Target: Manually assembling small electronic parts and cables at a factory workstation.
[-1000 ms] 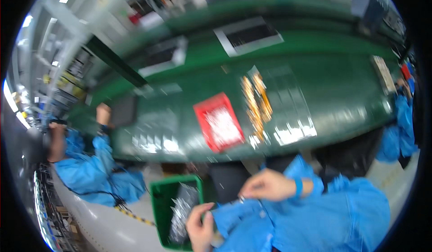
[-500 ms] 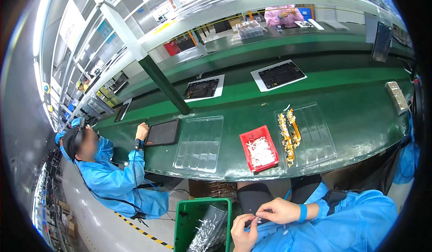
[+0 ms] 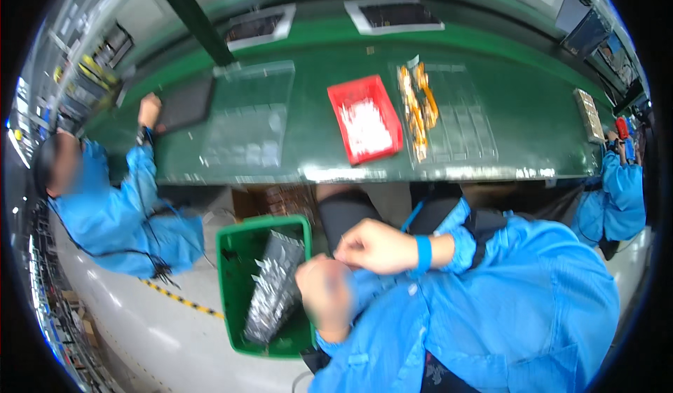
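Note:
Both of my hands are together above my lap, in front of the table edge. My right hand [image 3: 382,246], with a blue band at its wrist, has its thumb and fingers pressed together in a pinch. Just left of it, my left hand [image 3: 324,291] is curled, its fingertips close to those of the right; its outline is blurred. Anything between the fingers is too small or hidden to name. On the table beyond them stands a red bin [image 3: 394,116] of small white pieces. Next to it, gold-orange flex cables [image 3: 418,116] lie on a clear tray [image 3: 459,112].
A green crate [image 3: 231,302] holding a clear bag with white scraps stands left of my hands. Farther left, a person [image 3: 133,197] in blue has a hand by a dark flat panel [image 3: 186,105]. Another clear tray [image 3: 249,112] lies between. At right is another person [image 3: 606,204].
The view has tipped down and shifted, so the table sits higher and more of my lap shows. My hands stay close together. The red bin and flex cables remain in place on the table.

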`<state>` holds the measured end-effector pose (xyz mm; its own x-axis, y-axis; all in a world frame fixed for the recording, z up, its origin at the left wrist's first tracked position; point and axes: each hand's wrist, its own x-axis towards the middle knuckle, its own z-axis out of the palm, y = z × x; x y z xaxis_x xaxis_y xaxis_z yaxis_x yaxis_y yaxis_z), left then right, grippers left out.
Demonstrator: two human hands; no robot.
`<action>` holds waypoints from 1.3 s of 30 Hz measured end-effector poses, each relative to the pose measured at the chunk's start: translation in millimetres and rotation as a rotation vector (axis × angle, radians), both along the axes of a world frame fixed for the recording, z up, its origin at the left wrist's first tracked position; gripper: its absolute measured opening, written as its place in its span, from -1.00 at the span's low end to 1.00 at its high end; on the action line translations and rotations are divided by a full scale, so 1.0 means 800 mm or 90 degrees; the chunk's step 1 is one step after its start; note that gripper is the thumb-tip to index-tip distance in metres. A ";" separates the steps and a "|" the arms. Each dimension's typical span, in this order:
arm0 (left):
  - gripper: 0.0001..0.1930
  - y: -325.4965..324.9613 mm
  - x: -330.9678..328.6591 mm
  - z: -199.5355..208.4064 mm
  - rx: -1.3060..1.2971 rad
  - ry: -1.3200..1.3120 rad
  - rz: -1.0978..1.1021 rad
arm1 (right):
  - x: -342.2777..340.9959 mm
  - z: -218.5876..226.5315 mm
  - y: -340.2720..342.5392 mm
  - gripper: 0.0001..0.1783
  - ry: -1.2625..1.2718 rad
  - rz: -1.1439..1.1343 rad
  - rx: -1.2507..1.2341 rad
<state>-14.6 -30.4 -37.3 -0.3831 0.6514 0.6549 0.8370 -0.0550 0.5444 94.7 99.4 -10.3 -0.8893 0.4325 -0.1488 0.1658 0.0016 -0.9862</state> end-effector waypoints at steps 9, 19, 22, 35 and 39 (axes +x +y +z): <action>-0.92 -0.087 -0.043 -0.053 0.239 -0.265 0.210 | -0.048 0.008 -0.020 -0.71 -0.039 -0.037 -0.345; -0.92 -0.107 -0.041 -0.017 -0.013 0.101 0.135 | -0.060 0.009 -0.033 -0.72 0.000 -0.003 -0.310; -0.87 -0.082 -0.023 -0.014 0.077 0.052 0.133 | -0.061 0.007 -0.039 -0.74 0.029 -0.010 -0.265; -0.81 -0.053 -0.025 0.004 0.006 0.071 0.062 | -0.048 0.017 -0.038 -0.78 0.008 -0.024 -0.068; -0.83 -0.054 -0.025 0.001 -0.002 0.063 0.062 | -0.048 0.015 -0.040 -0.78 0.008 -0.018 -0.070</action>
<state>-34.3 -73.8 -36.4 -0.3783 0.6165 0.6905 0.8881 0.0314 0.4586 56.2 67.6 1.5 -0.8789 0.4395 -0.1856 0.1516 -0.1117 -0.9821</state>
